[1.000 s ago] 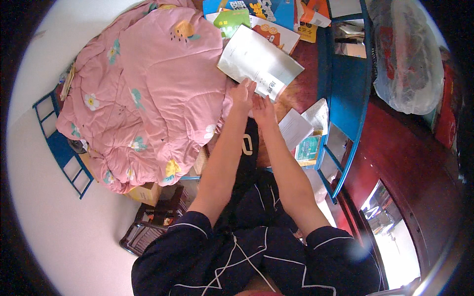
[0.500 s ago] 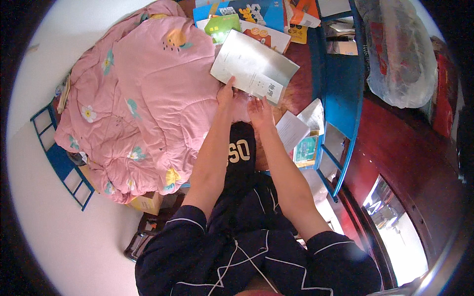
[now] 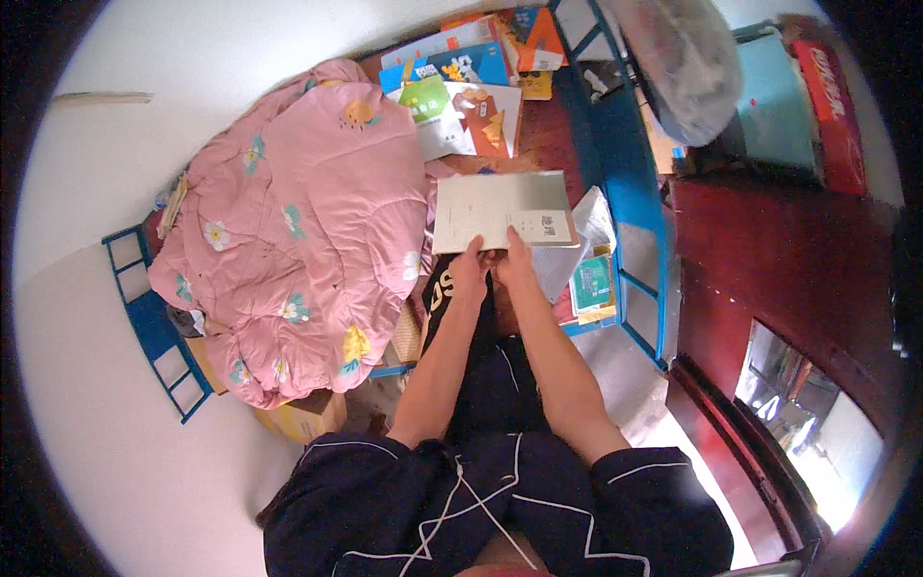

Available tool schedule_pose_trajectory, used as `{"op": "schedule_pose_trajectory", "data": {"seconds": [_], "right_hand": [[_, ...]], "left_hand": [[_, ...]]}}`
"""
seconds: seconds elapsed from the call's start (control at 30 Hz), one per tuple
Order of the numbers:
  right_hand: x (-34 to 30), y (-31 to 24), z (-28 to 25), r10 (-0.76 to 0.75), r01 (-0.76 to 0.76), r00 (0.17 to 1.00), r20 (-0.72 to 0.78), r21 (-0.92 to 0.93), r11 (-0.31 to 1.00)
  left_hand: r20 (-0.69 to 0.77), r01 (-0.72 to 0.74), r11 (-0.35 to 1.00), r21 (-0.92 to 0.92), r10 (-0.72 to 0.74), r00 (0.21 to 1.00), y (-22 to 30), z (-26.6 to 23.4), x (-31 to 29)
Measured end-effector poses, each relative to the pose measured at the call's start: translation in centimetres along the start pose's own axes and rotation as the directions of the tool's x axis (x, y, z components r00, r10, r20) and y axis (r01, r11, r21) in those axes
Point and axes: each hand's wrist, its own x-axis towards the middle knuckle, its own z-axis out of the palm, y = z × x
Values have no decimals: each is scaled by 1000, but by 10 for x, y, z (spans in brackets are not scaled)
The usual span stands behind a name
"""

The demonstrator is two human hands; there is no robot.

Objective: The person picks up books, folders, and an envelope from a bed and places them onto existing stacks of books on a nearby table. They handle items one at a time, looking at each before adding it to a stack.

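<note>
Both of my hands hold one pale beige booklet by its near edge, flat in front of me. My left hand grips the lower left part, and my right hand grips the lower middle, thumb on the cover. The booklet hovers over the edge of a bed, just right of a pink flowered quilt. A black garment with white print lies under my left wrist. Colourful books are spread beyond the booklet.
A blue metal bed frame runs along the right of the bed, with papers beside it. A dark red cabinet stands to the right. A plastic-wrapped bundle lies at top right. A cardboard box sits under the quilt.
The booklet has turned from tilted to nearly level in my hands. The view has shifted, so the quilt and books now lie further toward the left and top.
</note>
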Motion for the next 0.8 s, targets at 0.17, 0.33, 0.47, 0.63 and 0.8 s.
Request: {"op": "schedule_pose_trajectory", "data": {"seconds": [0.17,0.33,0.47,0.63,0.8], "right_hand": [[-78,-3,-5,-65,65,998,26,3,998],[-154,-25,-13,-169,166,971,172,35,986],[-181,-26,-45,-237,242,944,231,5,970],[-144,-20,-150,-428,581,805,410,-398,710],[-227,-27,-158,-15,82,961,276,-232,969]], "left_hand": [[77,-119,992,31,117,990,-17,-32,-58],[262,-381,892,242,318,911,-23,-49,-120],[417,-390,903,182,288,862,-39,-81,-155],[525,-176,965,-195,254,812,-47,-112,-185],[353,-18,977,-212,94,931,-47,-174,-163]]}}
